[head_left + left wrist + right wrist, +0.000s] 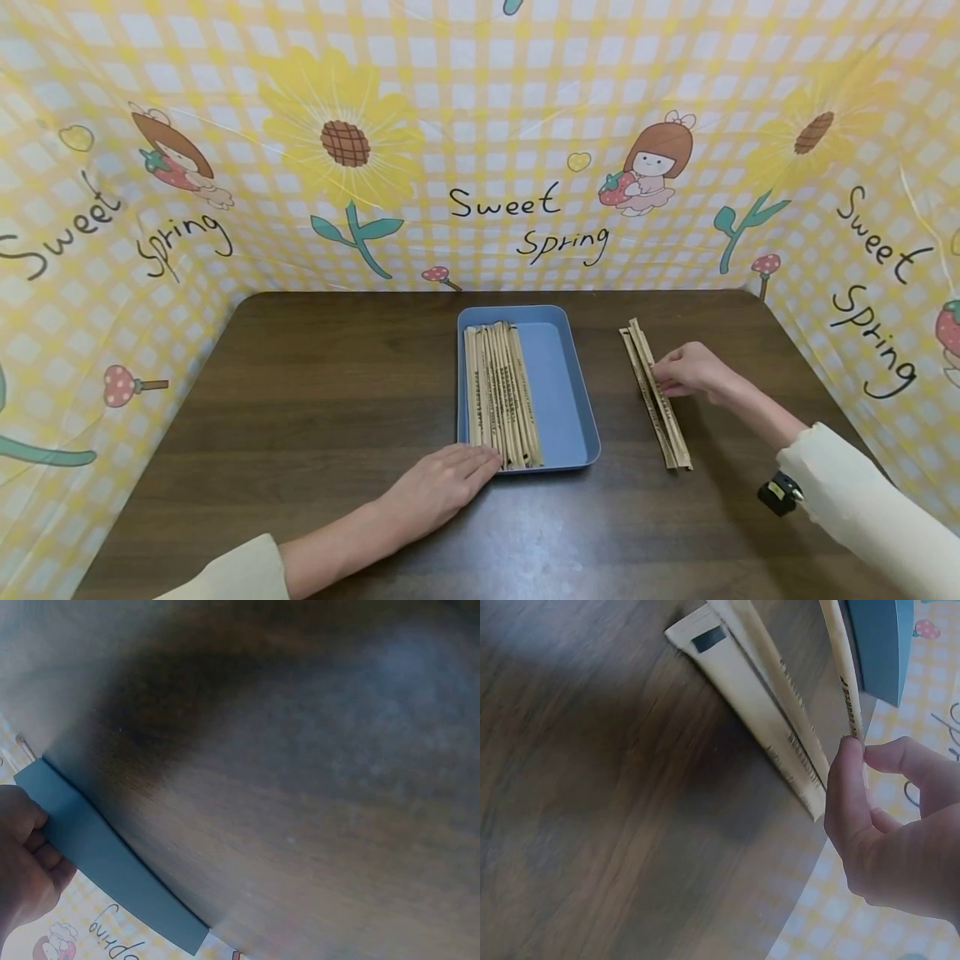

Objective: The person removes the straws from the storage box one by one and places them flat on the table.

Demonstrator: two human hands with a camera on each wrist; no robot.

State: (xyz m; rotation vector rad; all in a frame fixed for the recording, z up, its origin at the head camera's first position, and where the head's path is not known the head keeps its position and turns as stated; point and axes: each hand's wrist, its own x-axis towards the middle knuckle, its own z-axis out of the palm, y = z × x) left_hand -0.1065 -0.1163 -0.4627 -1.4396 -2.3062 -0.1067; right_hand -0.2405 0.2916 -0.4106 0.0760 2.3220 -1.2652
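Note:
A blue tray (561, 383) holds a row of slim brown paper packets (501, 392), shaped like wrapped chopsticks, along its left side. My left hand (450, 479) grips the tray's near left corner, its fingers over the rim; the left wrist view shows them against the outer wall (105, 855). Right of the tray, my right hand (693, 371) pinches one paper packet (844, 667) between thumb and forefinger. Beside it on the table, more packets (742, 705) lie side by side, printed with dark lettering.
A brown wooden table (322, 375) lies under everything. Yellow checked cloth (480, 125) with printed flowers and lettering stands round its back and sides. A small black device (780, 493) hangs at the right sleeve.

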